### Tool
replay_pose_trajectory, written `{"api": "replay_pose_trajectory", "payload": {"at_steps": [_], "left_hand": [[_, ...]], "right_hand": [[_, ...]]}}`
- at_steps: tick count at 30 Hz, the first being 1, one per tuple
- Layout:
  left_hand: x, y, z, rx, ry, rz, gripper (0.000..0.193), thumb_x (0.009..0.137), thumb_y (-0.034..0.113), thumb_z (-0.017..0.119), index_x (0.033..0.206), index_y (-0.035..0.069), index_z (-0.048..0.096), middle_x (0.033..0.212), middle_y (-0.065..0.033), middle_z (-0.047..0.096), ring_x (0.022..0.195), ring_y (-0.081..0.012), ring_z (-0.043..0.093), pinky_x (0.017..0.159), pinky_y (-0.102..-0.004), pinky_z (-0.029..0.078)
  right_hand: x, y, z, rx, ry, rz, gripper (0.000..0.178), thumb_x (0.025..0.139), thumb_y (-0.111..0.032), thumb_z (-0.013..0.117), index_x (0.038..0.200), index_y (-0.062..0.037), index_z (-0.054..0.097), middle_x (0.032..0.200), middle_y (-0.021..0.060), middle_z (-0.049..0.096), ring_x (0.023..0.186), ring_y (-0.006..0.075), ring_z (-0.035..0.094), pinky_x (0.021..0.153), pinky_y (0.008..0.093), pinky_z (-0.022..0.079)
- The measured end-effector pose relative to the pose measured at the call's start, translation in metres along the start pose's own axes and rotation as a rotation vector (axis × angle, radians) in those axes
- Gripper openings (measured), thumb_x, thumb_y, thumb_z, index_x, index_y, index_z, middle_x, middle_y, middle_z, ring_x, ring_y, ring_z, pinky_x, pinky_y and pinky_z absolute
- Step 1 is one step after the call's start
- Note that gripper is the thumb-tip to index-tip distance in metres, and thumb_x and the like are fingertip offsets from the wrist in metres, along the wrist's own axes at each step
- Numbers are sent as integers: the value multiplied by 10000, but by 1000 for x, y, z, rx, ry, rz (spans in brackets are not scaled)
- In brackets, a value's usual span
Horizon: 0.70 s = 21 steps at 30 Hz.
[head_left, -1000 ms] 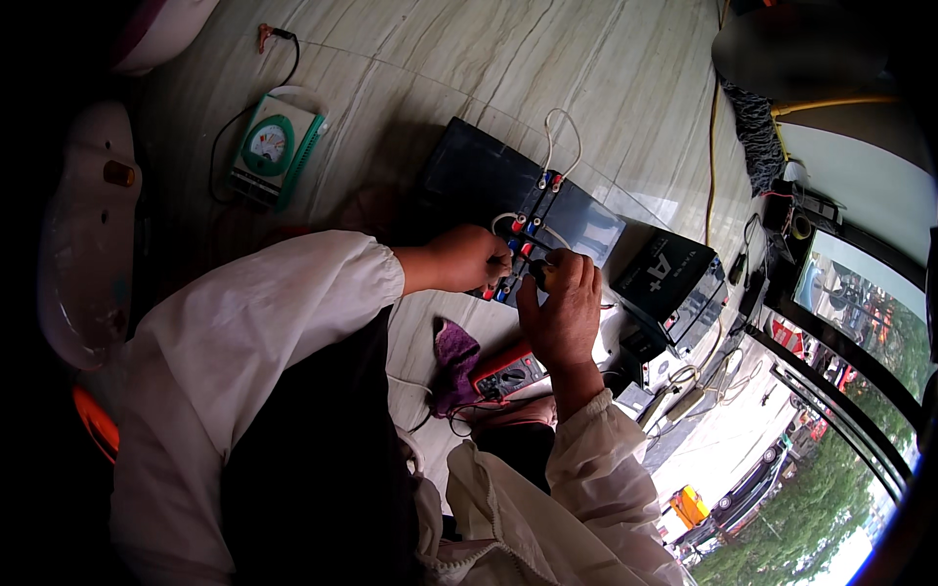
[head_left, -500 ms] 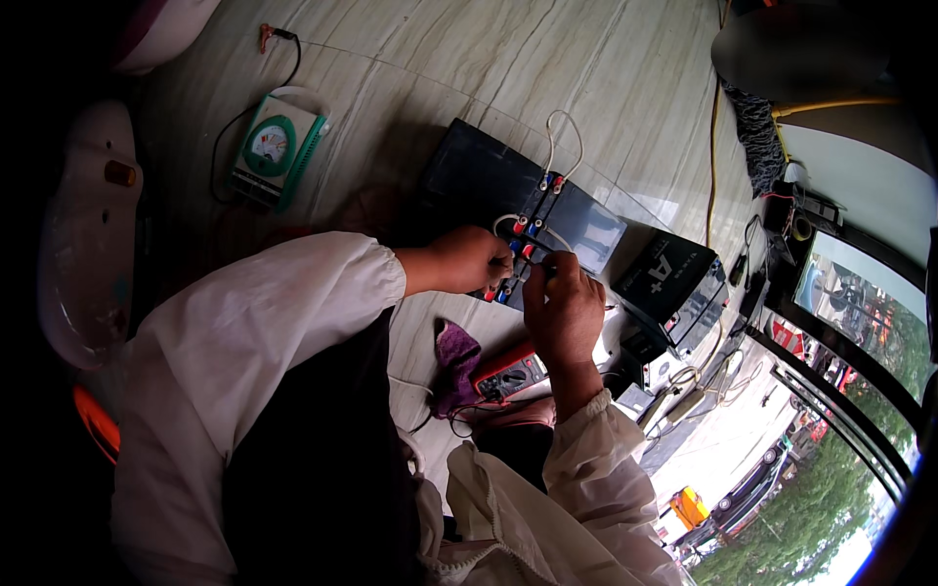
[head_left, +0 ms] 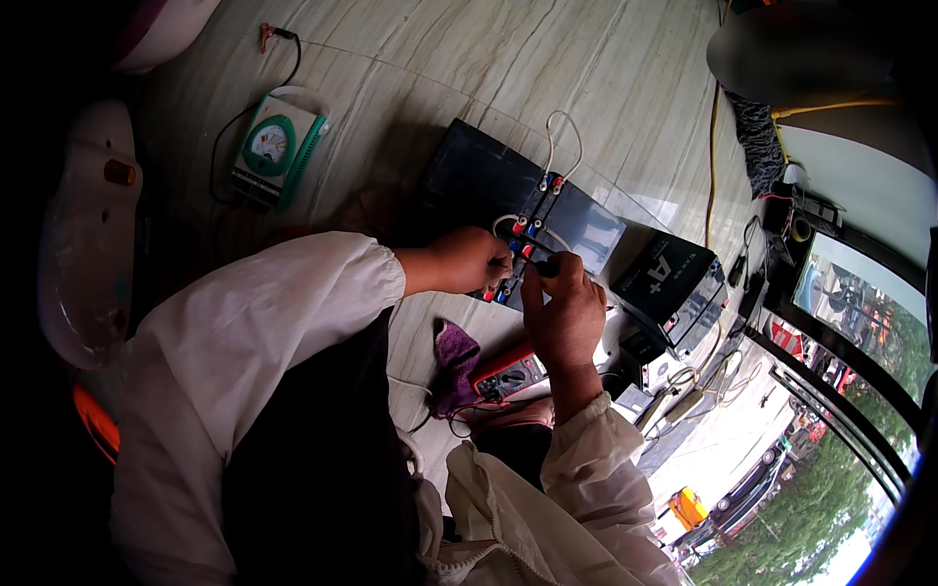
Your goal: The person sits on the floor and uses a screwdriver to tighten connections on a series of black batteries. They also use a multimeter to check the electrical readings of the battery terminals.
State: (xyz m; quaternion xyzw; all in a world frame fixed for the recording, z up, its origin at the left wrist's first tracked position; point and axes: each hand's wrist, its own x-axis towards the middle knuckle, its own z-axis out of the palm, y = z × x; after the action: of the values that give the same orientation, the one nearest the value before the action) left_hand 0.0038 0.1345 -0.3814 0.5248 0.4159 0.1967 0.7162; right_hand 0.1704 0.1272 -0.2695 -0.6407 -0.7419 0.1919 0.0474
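Observation:
Dark block-shaped batteries (head_left: pixel 476 161) stand together on the floor in front of me, with red and blue terminals (head_left: pixel 529 251) along their meeting edges. White cable loops (head_left: pixel 580 140) link some of the terminals. Over the near terminals, my left hand (head_left: pixel 473 261) is closed, fingertips pinched at a terminal; whatever it grips is hidden. My right hand (head_left: pixel 565 314) wraps round a screwdriver (head_left: pixel 552 285), of which a bit of yellowish handle and a dark shaft show. The shaft points at the terminals beside my left fingers; its tip is hard to make out.
A green-framed dial tester (head_left: pixel 271 144) with a clamp lead lies at far left. Close by me are a purple cloth (head_left: pixel 454 361) and a red-edged multimeter (head_left: pixel 513 376). Another black battery (head_left: pixel 667 278) stands at right, near tangled cables (head_left: pixel 699 389). Pale scooter bodywork (head_left: pixel 93 234) borders the left.
My right hand has turned slightly on the screwdriver, showing a little more yellow handle. My left hand and the batteries stay where they were.

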Motion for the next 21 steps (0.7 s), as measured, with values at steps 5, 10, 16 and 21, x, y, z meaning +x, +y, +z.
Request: {"api": "replay_pose_trajectory", "payload": {"at_steps": [5, 10, 16, 21], "left_hand": [[1, 0, 1, 17, -1, -9, 137, 916, 119, 622, 873, 8, 689, 699, -77, 694, 625, -169, 684, 616, -339, 540], [1, 0, 1, 23, -3, -22, 136, 914, 124, 630, 875, 9, 691, 701, -78, 696, 629, -170, 686, 619, -341, 537], [1, 2, 0, 39, -3, -20, 135, 914, 124, 631, 886, 5, 691, 705, -81, 700, 634, -171, 692, 620, -339, 538], [1, 4, 0, 43, -4, -42, 134, 914, 118, 630, 889, -1, 686, 710, -82, 702, 639, -171, 696, 626, -338, 543]], "right_hand": [[-2, 11, 0, -43, 16, -119, 304, 776, -142, 691, 1040, -59, 563, 965, 139, 613, 922, 361, 609, 798, 464, 476], [-10, 16, 2, 159, 11, -80, 332, 792, -144, 684, 1080, -54, 545, 1045, 156, 596, 918, 370, 621, 749, 460, 520], [-10, 4, 1, 68, -26, 133, 289, 868, -130, 690, 1097, -45, 533, 1037, 178, 610, 846, 409, 663, 689, 472, 549], [-8, 13, 4, 38, -9, 13, 255, 851, -70, 684, 1062, -42, 545, 990, 173, 612, 856, 397, 645, 704, 465, 536]]}}
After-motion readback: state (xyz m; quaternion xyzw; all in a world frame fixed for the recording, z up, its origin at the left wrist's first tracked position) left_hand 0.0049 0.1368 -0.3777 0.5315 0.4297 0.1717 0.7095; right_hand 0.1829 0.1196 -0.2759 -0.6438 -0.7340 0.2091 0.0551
